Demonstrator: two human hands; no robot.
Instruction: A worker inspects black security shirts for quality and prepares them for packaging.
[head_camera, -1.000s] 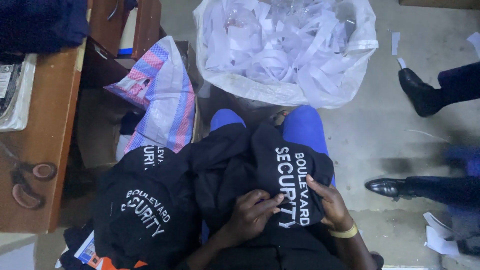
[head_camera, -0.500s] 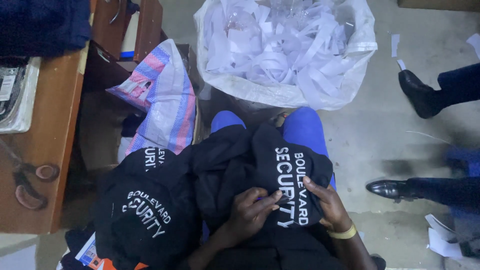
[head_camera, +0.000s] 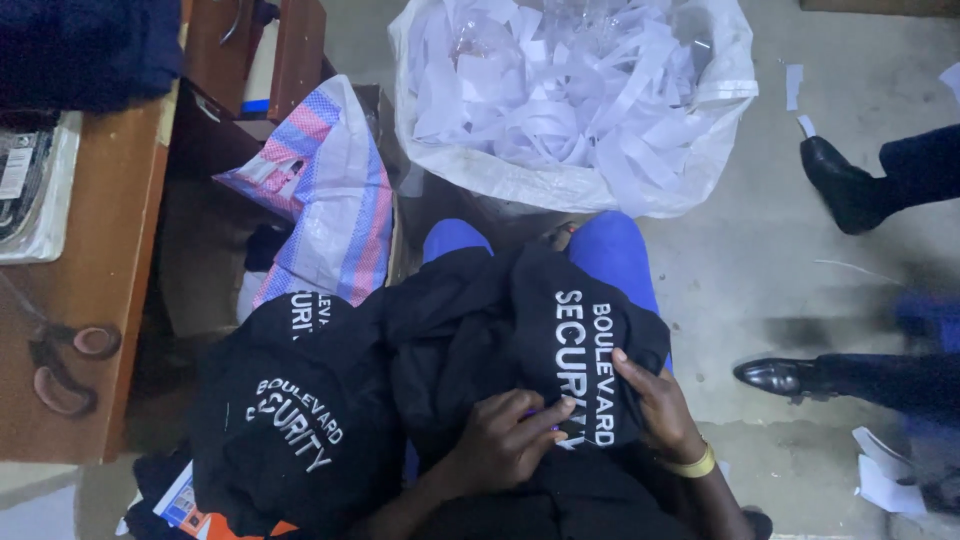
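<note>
A black garment with white printed lettering (head_camera: 575, 335) lies over my lap, across my blue-trousered knees. My left hand (head_camera: 510, 440) rests on it with fingers curled, pinching the cloth near the lettering. My right hand (head_camera: 655, 405), with a yellow band on the wrist, grips the garment's right edge, thumb on the print. A pile of more black lettered garments (head_camera: 290, 410) sits to my left, touching the one on my lap.
A big white sack of white paper strips (head_camera: 580, 100) stands in front of my knees. A striped woven bag (head_camera: 330, 200) leans left of it. A wooden table (head_camera: 100, 300) with scissors (head_camera: 60, 365) is at far left. Another person's black shoes (head_camera: 840, 180) are on the right.
My left hand's fingers have shifted slightly right along the lettering; the garment and my right hand have barely moved.
</note>
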